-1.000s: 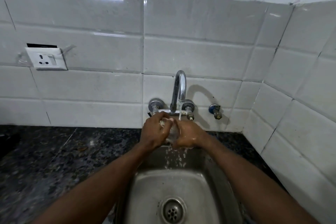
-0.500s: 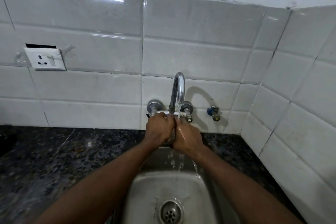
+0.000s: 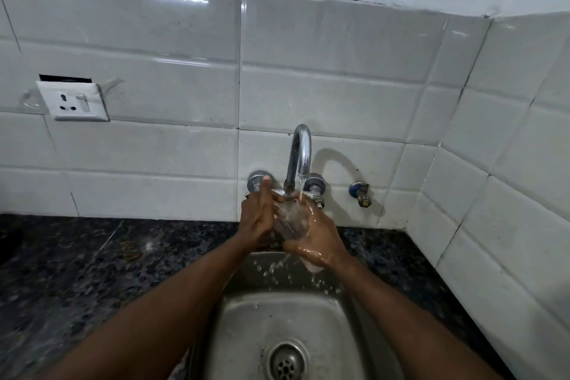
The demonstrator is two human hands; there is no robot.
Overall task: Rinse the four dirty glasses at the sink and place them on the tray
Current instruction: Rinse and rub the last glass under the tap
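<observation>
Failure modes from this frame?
1. Slip: the glass is wet and held mainly by the right hand; the left hand lies flat against it. A drop would land in the steel sink.
2. Knock: it sits close under the tap spout; lifting could chip the rim.
3. Splash: drops fly; the counter may get wet.

Both hands [image 3: 257,219] [image 3: 317,241] hold a glass [image 3: 291,220] under the running tap [image 3: 300,148].

The left hand [image 3: 257,219] and the right hand [image 3: 319,239] are covering most of the glass [image 3: 291,220]; only a blurred clear patch is showing between them. The left fingers [image 3: 265,194] are hiding part of 1 tap knob [image 3: 254,179]. The bottom edge is cutting off the near part of the sink [image 3: 246,321].
</observation>
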